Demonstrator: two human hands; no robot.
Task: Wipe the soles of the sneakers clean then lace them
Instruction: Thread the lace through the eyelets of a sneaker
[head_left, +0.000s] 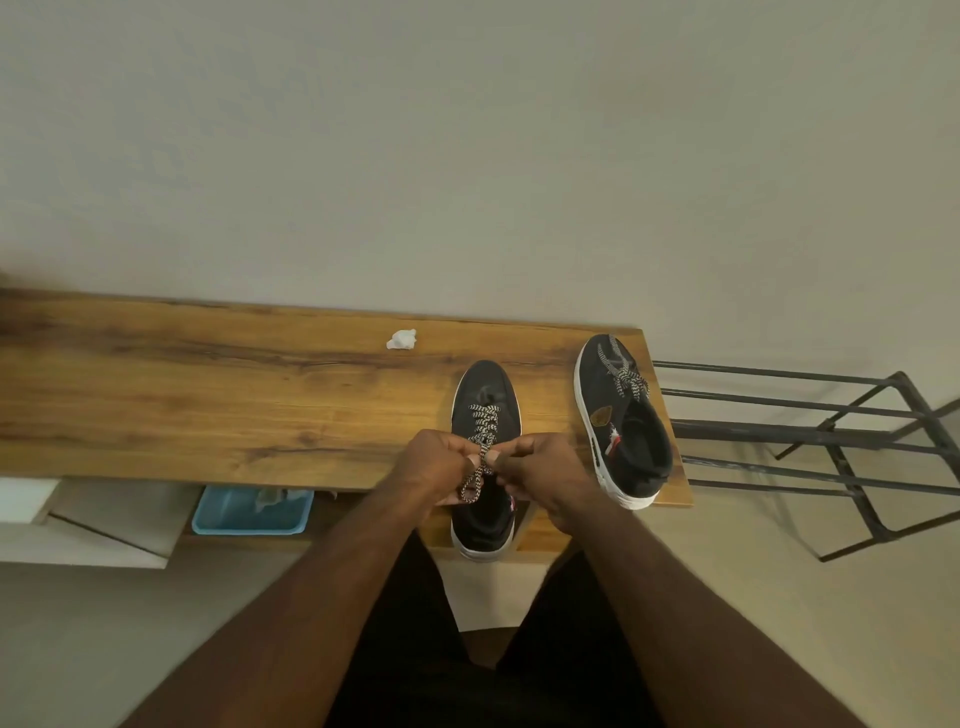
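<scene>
Head view, looking down from the person's own eyes at a long wooden surface (208, 395) set against a plain pale wall.

Two black sneakers with white soles stand upright on the right part of the surface, toes pointing toward the wall. The near sneaker (485, 395) sits directly in front of the person, its heel reaching the front edge of the surface. Its black-and-white patterned lace (483, 415) crosses the eyelets in several rows. Both hands meet over the tongue of this shoe. The left hand (441, 465) has its fingers curled and pinches the lace between thumb and fingertips. The right hand (545, 467) is curled the same way, gripping the lace just beside the left. A small loop of lace (470, 491) hangs below the two thumbs, over the shoe's opening.

The second sneaker (621, 421) stands to the right, near the right end of the surface and apart from the first, tilted a little. Its own patterned lace (626, 376) is threaded across the front.

A crumpled white tissue (401, 340) lies near the back edge, to the left of the shoes and well apart from them.

Below the surface, a blue tray (249, 512) rests on a lower level. A black metal rack (831, 441) stands to the right of the surface.
</scene>
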